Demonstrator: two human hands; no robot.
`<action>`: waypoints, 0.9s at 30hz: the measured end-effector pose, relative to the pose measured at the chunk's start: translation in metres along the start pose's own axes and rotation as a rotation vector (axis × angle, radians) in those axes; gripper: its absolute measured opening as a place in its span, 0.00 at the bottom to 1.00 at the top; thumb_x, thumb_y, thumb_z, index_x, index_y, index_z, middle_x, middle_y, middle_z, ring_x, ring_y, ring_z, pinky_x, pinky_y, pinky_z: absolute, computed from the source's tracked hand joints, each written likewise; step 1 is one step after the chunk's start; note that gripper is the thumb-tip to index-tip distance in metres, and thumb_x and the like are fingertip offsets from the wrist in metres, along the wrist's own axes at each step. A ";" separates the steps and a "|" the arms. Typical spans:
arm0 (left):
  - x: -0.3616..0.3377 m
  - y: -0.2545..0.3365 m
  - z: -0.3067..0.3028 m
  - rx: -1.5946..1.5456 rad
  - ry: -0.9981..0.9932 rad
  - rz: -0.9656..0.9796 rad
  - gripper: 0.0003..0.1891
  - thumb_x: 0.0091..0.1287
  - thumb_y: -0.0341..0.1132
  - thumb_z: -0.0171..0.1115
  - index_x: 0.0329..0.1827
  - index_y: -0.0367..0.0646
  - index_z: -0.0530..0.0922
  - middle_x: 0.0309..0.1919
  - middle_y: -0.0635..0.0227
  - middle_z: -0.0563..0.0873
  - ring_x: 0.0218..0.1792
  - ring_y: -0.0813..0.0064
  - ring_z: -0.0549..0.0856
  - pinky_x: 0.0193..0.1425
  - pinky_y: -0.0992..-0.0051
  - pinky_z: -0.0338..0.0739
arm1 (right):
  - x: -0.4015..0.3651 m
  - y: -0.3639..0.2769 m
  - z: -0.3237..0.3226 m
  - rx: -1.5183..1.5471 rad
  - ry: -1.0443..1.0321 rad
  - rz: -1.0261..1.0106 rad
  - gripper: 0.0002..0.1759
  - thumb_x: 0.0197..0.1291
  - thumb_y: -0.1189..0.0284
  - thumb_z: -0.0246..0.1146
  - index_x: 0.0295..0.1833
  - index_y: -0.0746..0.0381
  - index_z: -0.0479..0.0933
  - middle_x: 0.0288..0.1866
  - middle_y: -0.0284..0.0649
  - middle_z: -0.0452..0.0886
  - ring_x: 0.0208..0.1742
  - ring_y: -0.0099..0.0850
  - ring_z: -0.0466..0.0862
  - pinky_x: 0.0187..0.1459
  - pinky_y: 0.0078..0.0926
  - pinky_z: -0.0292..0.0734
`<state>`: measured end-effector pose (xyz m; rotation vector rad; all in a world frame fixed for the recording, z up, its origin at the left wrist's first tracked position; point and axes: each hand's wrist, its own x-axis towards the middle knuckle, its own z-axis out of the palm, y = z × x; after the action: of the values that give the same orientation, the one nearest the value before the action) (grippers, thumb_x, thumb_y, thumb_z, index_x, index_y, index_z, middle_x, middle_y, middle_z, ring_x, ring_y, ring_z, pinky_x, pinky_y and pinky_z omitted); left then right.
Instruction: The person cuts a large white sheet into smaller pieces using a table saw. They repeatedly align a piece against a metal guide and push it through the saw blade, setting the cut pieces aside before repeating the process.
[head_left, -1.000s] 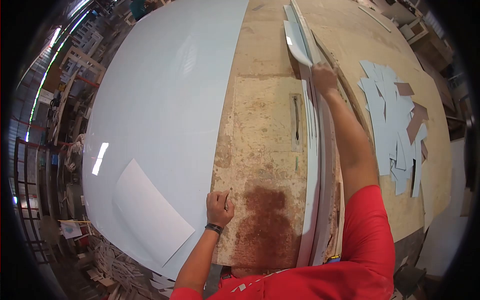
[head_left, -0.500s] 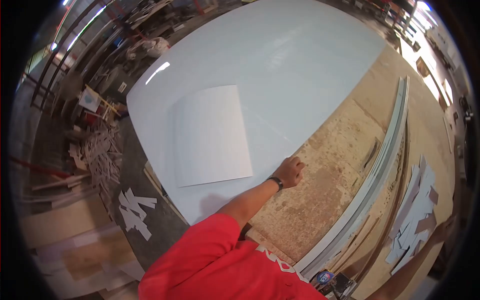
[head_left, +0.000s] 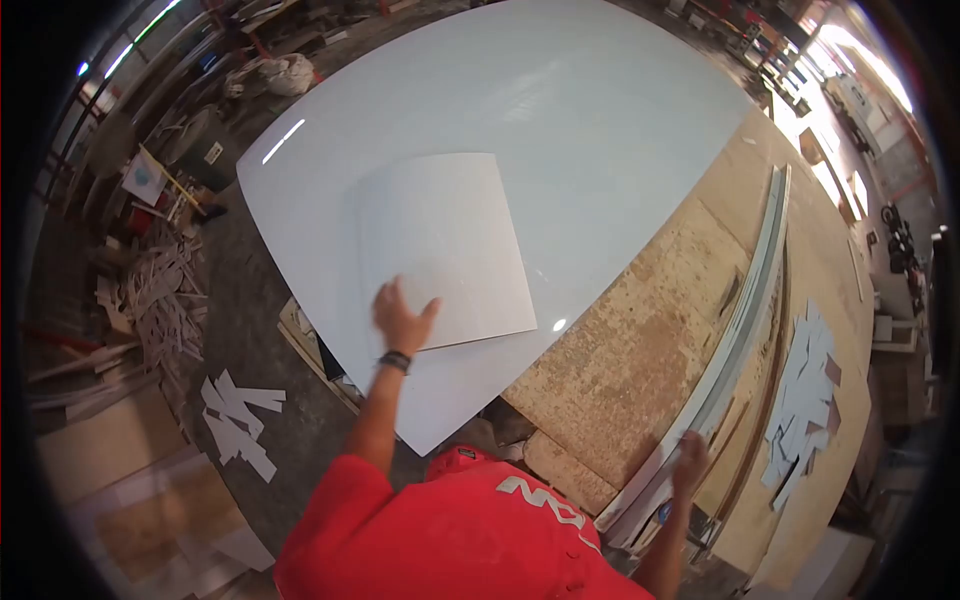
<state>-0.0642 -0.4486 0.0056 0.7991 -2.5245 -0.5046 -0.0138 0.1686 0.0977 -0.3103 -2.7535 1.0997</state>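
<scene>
A white rectangular panel [head_left: 460, 240] lies on a large, glossy pale sheet [head_left: 610, 130]. My left hand [head_left: 402, 315], with a dark band at the wrist, is at the panel's near left corner, thumb and fingers spread. Over the near end of the long pale strips [head_left: 735, 345] hovers my right hand [head_left: 688, 465], smeared by motion. Its fingers cannot be made out, nor whether they hold anything. A blue round object [head_left: 664, 512] is partly visible beside my right forearm.
Under the sheet is a worn wooden board [head_left: 630, 350]. White offcuts lie at the right [head_left: 803, 400] and at the lower left [head_left: 240, 420]. Scrap strips [head_left: 165, 300] are heaped at the left, near a dark bin [head_left: 203, 150].
My left hand has moved left from the sheet's edge to the panel. The panel sits farther right in view and looks slightly turned. My right hand has come into view.
</scene>
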 end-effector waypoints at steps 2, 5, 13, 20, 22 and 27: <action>0.005 -0.034 -0.041 0.165 -0.049 -0.079 0.50 0.56 0.62 0.77 0.77 0.43 0.69 0.73 0.47 0.74 0.73 0.43 0.71 0.75 0.44 0.66 | -0.032 -0.020 0.069 0.158 -0.125 -0.009 0.12 0.77 0.71 0.60 0.45 0.69 0.83 0.34 0.39 0.89 0.36 0.28 0.89 0.40 0.28 0.83; -0.004 -0.062 -0.053 0.040 -0.317 -0.336 0.57 0.55 0.69 0.75 0.81 0.42 0.64 0.75 0.44 0.71 0.74 0.40 0.69 0.75 0.43 0.67 | -0.069 -0.106 0.131 0.255 -0.327 0.040 0.12 0.73 0.73 0.60 0.37 0.68 0.83 0.30 0.39 0.88 0.31 0.25 0.86 0.35 0.27 0.80; -0.011 -0.103 -0.010 -0.048 -0.279 -0.270 0.61 0.54 0.71 0.76 0.82 0.38 0.63 0.74 0.39 0.71 0.75 0.37 0.67 0.80 0.43 0.61 | -0.050 -0.235 0.275 1.075 -0.929 0.848 0.17 0.77 0.58 0.61 0.42 0.60 0.72 0.30 0.37 0.77 0.25 0.32 0.82 0.26 0.34 0.84; -0.027 -0.088 -0.037 -0.008 -0.339 -0.167 0.50 0.62 0.64 0.74 0.76 0.34 0.70 0.67 0.34 0.75 0.67 0.37 0.77 0.71 0.46 0.73 | -0.026 -0.250 0.342 1.284 -0.570 0.879 0.15 0.75 0.61 0.66 0.44 0.61 0.74 0.38 0.39 0.79 0.29 0.33 0.83 0.23 0.33 0.80; -0.032 -0.097 -0.034 -0.154 -0.324 -0.193 0.46 0.67 0.61 0.71 0.76 0.33 0.70 0.67 0.35 0.75 0.66 0.42 0.78 0.70 0.50 0.75 | -0.025 -0.258 0.336 1.133 -0.552 0.745 0.13 0.74 0.65 0.67 0.46 0.63 0.75 0.38 0.39 0.79 0.32 0.30 0.84 0.27 0.29 0.82; -0.050 -0.072 -0.048 -0.658 -0.432 -0.525 0.44 0.72 0.56 0.69 0.80 0.35 0.63 0.67 0.43 0.75 0.63 0.51 0.78 0.67 0.57 0.76 | -0.044 -0.274 0.253 1.143 -0.507 0.367 0.13 0.72 0.68 0.67 0.50 0.67 0.77 0.46 0.43 0.84 0.36 0.30 0.87 0.35 0.26 0.87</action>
<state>0.0289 -0.4828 -0.0025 1.1561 -2.2145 -1.7264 -0.0637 -0.2036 0.1034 -0.3881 -1.8869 2.8803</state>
